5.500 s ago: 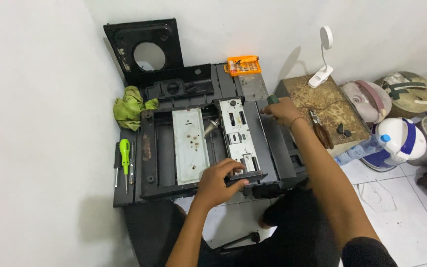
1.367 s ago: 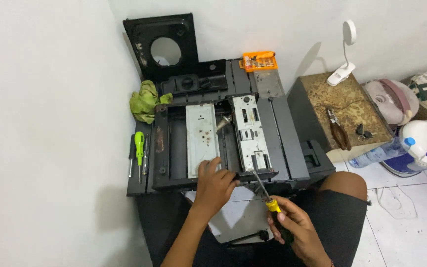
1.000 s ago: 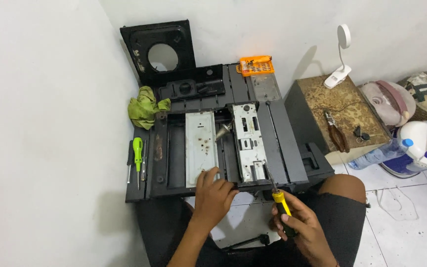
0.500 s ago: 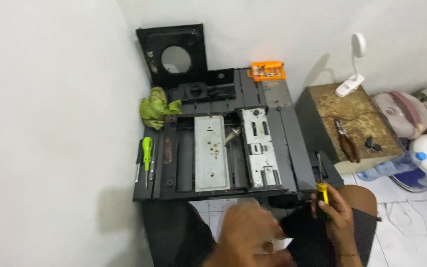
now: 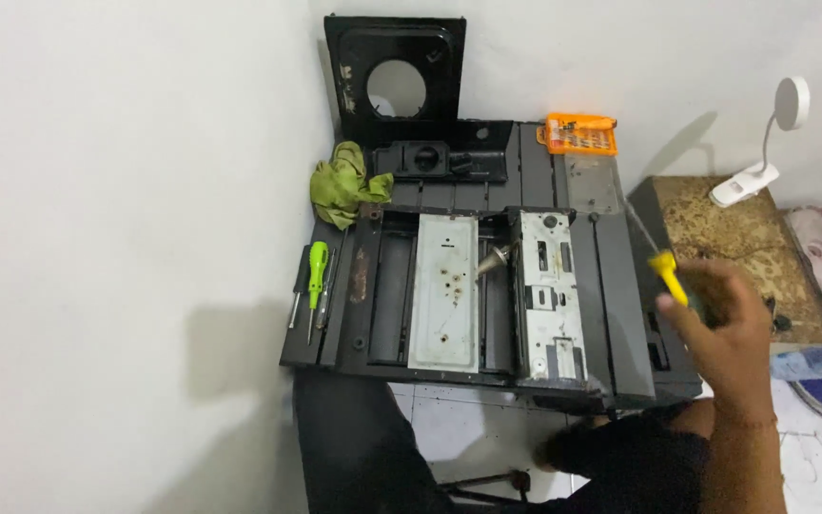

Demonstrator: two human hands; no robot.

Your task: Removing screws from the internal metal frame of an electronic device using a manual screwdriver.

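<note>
The black chassis (image 5: 487, 286) is wedged against the white wall on its left; its near edge overhangs the floor tiles. Open room is found only on its right side, before the brown cabinet (image 5: 744, 247). The right hand (image 5: 720, 328) is raised over the chassis's right edge, blurred, fingers clamped on a yellow-handled screwdriver (image 5: 654, 252), shaft pointing up and away. The left hand is not seen. A green screwdriver (image 5: 316, 276) lies at the left edge.
</note>
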